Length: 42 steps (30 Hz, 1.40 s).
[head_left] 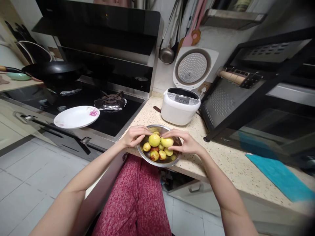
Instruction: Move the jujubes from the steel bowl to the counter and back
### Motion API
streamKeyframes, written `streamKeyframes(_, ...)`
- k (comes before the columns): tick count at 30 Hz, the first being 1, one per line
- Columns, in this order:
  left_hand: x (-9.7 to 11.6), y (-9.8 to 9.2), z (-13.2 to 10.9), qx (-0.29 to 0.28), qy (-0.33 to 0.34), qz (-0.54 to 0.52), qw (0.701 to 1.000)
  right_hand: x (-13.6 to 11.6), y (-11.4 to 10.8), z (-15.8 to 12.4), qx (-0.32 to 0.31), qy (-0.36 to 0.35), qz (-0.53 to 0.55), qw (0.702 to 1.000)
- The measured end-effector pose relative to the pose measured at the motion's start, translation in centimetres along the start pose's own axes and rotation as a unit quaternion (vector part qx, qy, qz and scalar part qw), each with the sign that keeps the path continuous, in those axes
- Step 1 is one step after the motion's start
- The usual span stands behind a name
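A metal bowl (158, 163) of fruit sits at the counter (221, 157) edge. The left hand (133, 136) pinches a round fruit (154, 140) and the right hand (187, 144) an oval fruit (167, 142), fingers closed narrowly. Light fingertip grips kept over the bowl seem best, so slips land inside.

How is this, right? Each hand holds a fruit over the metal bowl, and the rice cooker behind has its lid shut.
No: the head view shows the rice cooker with its lid open. Left hand and right hand each hold a fruit over the metal bowl.
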State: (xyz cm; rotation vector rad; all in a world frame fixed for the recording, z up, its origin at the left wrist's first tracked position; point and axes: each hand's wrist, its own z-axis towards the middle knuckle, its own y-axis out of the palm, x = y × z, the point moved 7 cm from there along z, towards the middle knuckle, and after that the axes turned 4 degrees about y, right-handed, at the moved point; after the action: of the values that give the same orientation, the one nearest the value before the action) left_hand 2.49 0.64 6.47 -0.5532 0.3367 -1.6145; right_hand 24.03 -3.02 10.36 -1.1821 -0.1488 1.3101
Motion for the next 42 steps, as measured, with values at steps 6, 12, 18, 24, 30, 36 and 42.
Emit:
streamKeyframes(6, -0.1, 0.0, 0.0, 0.004, -0.003, -0.003, 1.0, 0.2, 1.2, 0.1, -0.047, 0.017, 0.024, 0.998)
streamKeyframes(12, -0.1, 0.0, 0.0, -0.006, -0.003, -0.003, 1.0, 1.0, 1.4, -0.1, -0.048, 0.044, 0.001, 0.998)
streamKeyframes(18, -0.3, 0.0, -0.1, 0.0, -0.011, -0.007, 1.0, 0.0, 1.4, 0.1, -0.026, 0.015, 0.023, 0.999)
streamKeyframes(24, -0.1, 0.0, -0.1, -0.001, -0.004, -0.005, 1.0, -0.1, 1.8, -0.1, -0.034, 0.008, 0.027, 0.999)
streamKeyframes(30, 0.0, -0.1, 0.1, 0.0, -0.006, -0.008, 1.0, 0.0, 1.7, -0.1, -0.04, 0.003, 0.043, 0.998)
streamKeyframes(36, 0.0, -0.1, 0.0, -0.001, 0.0, -0.002, 1.0, 0.4, 1.1, 0.1, 0.008, 0.019, 0.051, 0.999)
streamKeyframes(42, 0.1, -0.1, -0.1, -0.004, 0.006, 0.005, 1.0, 1.5, -0.6, -0.1, 0.118, 0.055, 0.007, 0.992)
